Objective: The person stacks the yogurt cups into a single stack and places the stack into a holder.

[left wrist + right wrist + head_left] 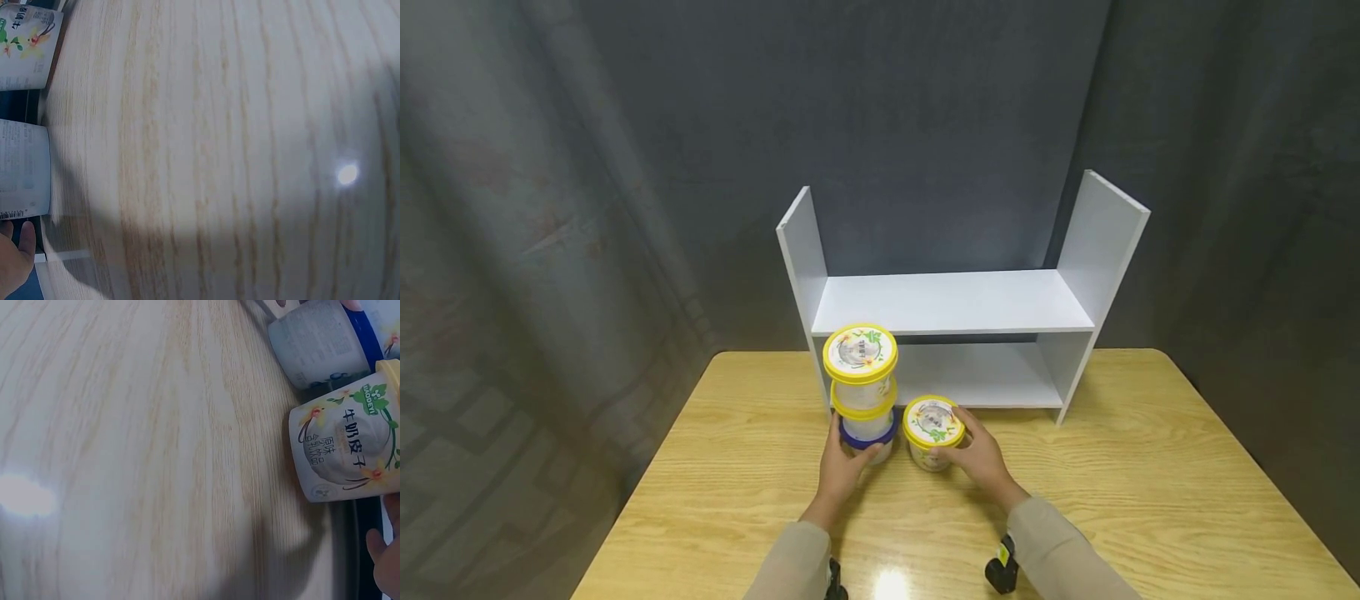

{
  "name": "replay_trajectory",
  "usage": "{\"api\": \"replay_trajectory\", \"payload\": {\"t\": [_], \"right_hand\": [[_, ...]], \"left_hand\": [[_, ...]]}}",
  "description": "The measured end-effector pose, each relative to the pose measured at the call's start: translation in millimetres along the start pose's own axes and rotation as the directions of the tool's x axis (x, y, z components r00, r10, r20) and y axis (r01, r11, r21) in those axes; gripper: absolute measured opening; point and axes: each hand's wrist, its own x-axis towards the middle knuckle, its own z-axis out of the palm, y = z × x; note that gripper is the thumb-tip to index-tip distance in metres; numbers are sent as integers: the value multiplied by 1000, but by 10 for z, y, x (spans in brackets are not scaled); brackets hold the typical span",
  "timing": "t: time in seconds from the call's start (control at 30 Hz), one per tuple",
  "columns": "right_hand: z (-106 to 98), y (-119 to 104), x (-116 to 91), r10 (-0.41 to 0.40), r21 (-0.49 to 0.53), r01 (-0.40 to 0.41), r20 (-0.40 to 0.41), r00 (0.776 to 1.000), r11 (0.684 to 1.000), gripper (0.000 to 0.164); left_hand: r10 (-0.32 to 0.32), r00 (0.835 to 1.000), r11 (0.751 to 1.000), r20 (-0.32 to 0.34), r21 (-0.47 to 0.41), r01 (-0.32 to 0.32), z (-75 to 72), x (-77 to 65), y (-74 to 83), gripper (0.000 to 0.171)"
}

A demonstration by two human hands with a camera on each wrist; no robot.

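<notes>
Three tubs stand stacked in front of the shelf's left side. The top tub (860, 353) and middle tub (880, 407) have yellow lids; the bottom tub (886, 433) has a dark blue one. My left hand (841, 468) grips the bottom tub around its lid, thumb at the near side and fingers at the left. Just right of the stack is a single yellow-lidded tub (934, 421), printed with flowers. My right hand (982, 460) holds it from the right, fingers at the lid's rim and thumb along the near side. The right wrist view shows this tub's printed wall (347, 440) close up.
Behind the tubs stands a white two-tier shelf (955, 302) with tall side panels. It rests at the back of the wood-grain table (700, 500). Dark grey curtains (925, 125) hang behind and on both sides.
</notes>
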Motion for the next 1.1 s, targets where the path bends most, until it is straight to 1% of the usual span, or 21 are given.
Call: {"api": "replay_trajectory", "payload": {"t": [0.2, 0.37, 0.5, 0.63, 0.77, 0.97, 1.1], "right_hand": [[-28, 5, -36, -9, -8, 9, -20, 1000, 1000, 85], [-66, -3, -69, -16, -23, 15, -37, 999, 1000, 85], [-112, -41, -97, -35, -10, 35, -34, 999, 999, 86], [-169, -108, -112, -45, 14, 45, -26, 999, 999, 86], [-235, -186, -120, -45, 8, 45, -27, 999, 999, 86], [-327, -322, -136, -84, 4, 84, -45, 995, 996, 85], [-387, -425, -158, -111, 12, 112, -41, 993, 994, 83]], "left_hand": [[11, 1000, 1000, -13, 3, -11, 9, -1, -3, 93], [6, 1000, 1000, -11, 5, -6, 6, -5, -6, 93], [15, 1000, 1000, -10, -1, -15, 5, -5, -6, 92], [19, 1000, 1000, -11, -6, -19, 5, 1, -5, 92], [13, 1000, 1000, -11, -4, -13, 6, 1, -3, 92], [24, 1000, 1000, -7, -13, -24, 2, 3, -6, 92], [24, 1000, 1000, -3, -14, -24, 2, 3, -10, 92]]}}
